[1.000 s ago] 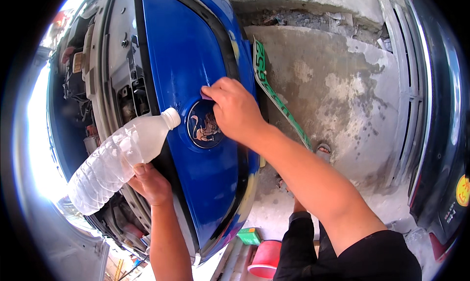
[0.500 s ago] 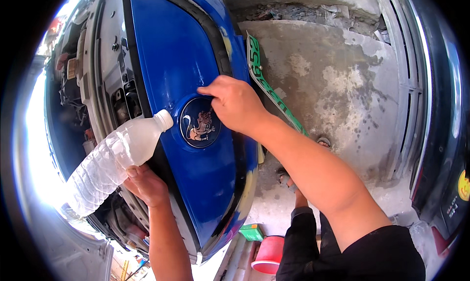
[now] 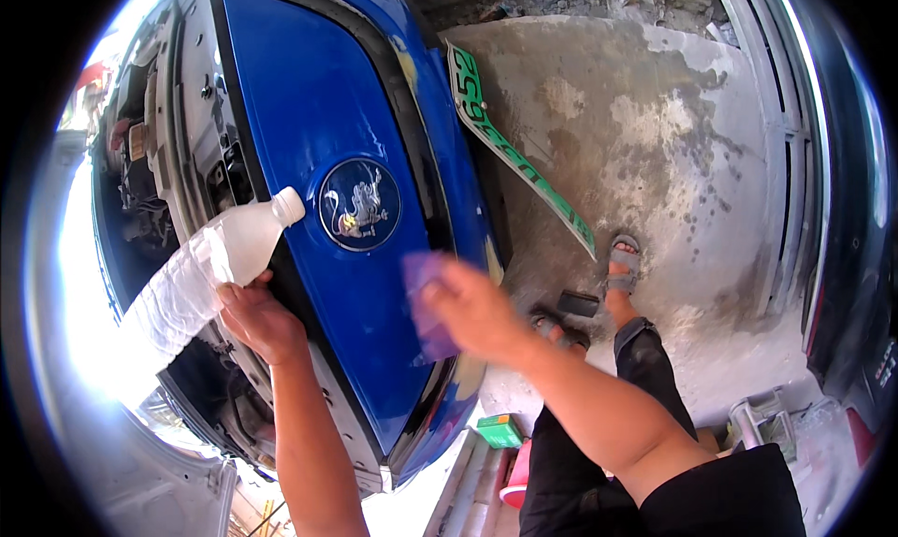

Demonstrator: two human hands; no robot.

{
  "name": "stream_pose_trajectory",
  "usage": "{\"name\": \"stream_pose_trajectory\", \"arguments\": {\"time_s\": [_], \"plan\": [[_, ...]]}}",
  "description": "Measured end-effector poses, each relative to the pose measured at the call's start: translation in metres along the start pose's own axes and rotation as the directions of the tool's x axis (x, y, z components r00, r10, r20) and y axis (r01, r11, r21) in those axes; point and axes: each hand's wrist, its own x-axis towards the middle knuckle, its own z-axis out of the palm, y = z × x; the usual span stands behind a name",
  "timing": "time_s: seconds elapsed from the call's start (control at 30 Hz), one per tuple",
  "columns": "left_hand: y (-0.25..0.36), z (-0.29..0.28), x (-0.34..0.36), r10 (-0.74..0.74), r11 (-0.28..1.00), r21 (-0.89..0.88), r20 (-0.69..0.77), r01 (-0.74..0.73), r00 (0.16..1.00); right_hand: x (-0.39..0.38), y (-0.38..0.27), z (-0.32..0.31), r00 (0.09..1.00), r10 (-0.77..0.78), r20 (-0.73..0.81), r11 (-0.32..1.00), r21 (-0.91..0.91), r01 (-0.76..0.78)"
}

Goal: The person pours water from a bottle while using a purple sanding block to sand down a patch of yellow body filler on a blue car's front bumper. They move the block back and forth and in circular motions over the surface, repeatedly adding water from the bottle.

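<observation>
My left hand [image 3: 265, 320] grips a large clear plastic bottle [image 3: 220, 256] from beneath, its white top end tilted toward a glossy blue car front panel [image 3: 309, 97]. Set in that panel is a round dark emblem [image 3: 360, 204] with a silvery animal figure; the bottle's top is just left of it. Over the panel's nearer right part, my right hand [image 3: 468, 312] holds a thin purple sheet [image 3: 428, 305], smeared by motion. What the sheet is made of cannot be made out. Small wet-looking streaks show on the paint near the emblem.
Left of the panel lies the exposed engine bay [image 3: 150, 191]. A green-and-white number plate [image 3: 524, 167] leans beside the bumper. My sandalled feet [image 3: 625, 264] stand on concrete near a dark flat block [image 3: 578, 302]. A green box [image 3: 499, 431] and pink bucket [image 3: 515, 481] are close by.
My right hand has moved from the emblem's upper right edge down toward me, and the purple sheet now shows in it. The bottle stays tilted in my left hand. The view has shifted slightly.
</observation>
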Motion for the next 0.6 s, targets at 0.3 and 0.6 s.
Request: {"name": "stream_pose_trajectory", "arguments": {"time_s": [0.3,0.6], "plan": [[0.009,0.002,0.005,0.009,0.974,-0.225,0.129,0.02,0.992,-0.001,0.037,-0.009,0.784,-0.438,-0.44,0.867,0.023,0.498],[0.002,-0.049,-0.062,0.092,0.988,-0.138,0.113,-0.076,0.989,-0.028,0.091,0.095,0.745,-0.667,0.026,0.403,-0.828,0.39]]}}
